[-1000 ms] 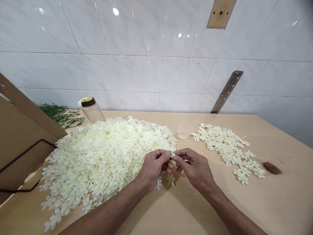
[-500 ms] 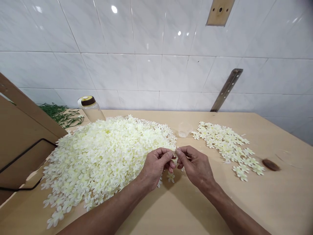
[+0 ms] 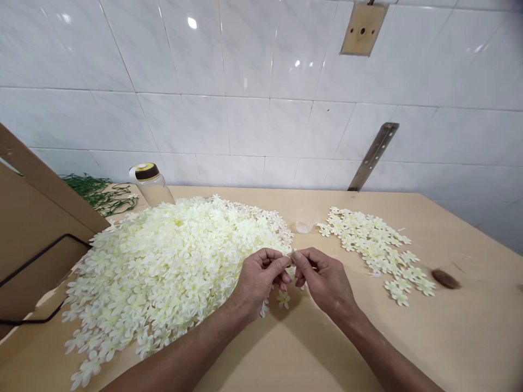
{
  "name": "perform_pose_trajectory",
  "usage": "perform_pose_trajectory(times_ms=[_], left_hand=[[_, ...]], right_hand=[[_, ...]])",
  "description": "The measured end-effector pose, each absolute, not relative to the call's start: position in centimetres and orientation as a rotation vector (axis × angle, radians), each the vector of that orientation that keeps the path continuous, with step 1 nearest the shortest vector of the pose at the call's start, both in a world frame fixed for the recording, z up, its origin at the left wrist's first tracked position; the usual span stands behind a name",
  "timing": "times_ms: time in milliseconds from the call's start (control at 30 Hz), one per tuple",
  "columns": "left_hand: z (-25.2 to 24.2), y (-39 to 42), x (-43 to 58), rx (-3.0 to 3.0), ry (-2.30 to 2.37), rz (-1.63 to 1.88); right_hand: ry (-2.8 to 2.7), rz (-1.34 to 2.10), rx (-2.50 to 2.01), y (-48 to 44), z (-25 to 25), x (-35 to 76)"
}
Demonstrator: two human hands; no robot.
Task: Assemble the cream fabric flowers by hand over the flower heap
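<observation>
My left hand (image 3: 263, 276) and my right hand (image 3: 324, 275) meet fingertip to fingertip above the table, thumbs pressed on the forefingers. Both are closed in a pinch; whatever small piece lies between the tips is too hidden to name. A large heap of pale cream artificial flowers (image 3: 175, 267) spreads beside and behind my left hand. Just under my hands, a single flower (image 3: 283, 299) lies on the wood. Beyond my right hand is a looser, flat spread of similar flowers (image 3: 368, 239).
A small clear plastic cup (image 3: 304, 220) stands behind my hands. At the back left are a clear bottle (image 3: 153, 188) with a brown and yellow lid and green stringy stems (image 3: 96, 190). A cardboard box (image 3: 36, 234) borders the left side. On the right lies a dark brown round object (image 3: 445, 279).
The view has shifted slightly, so the scene sits a little lower and further left. My hands keep the same pinched pose, with only a slight shift at the fingertips.
</observation>
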State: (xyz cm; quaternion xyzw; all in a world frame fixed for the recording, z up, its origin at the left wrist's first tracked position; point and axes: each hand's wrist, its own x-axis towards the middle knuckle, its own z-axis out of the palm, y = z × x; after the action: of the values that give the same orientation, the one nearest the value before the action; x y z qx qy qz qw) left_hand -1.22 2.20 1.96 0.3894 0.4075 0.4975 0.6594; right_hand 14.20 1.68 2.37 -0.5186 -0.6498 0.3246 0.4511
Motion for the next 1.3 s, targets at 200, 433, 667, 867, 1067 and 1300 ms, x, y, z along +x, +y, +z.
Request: perform_pose_trajectory(times_ms=[200, 433, 667, 867, 1067, 1300], left_hand=[[2.1, 2.7, -1.8, 0.858, 0.895, 1.132], [2.1, 2.2, -1.6, 0.884, 0.864, 1.101], [2.0, 1.9, -1.4, 0.891, 0.817, 1.073], [2.1, 2.1, -1.6, 0.875, 0.796, 1.076], [2.0, 2.3, -1.6, 0.859, 0.791, 1.098], [1.8, 2.4, -1.7, 0.87, 0.809, 1.091]], right_hand=[[-1.901, 0.168, -1.382, 4.7, 5.4, 17.3], [-2.377, 0.098, -1.813, 11.6, 7.2, 18.4], [-2.468, 0.398, -2.073, 14.0, 6.9, 16.5], [-2.38, 0.554, -2.271, 14.3, 6.1, 15.9], [-2.287, 0.574, -2.238, 14.4, 5.5, 16.1], [-2.173, 0.579, -1.952, 13.0, 7.3, 17.1]])
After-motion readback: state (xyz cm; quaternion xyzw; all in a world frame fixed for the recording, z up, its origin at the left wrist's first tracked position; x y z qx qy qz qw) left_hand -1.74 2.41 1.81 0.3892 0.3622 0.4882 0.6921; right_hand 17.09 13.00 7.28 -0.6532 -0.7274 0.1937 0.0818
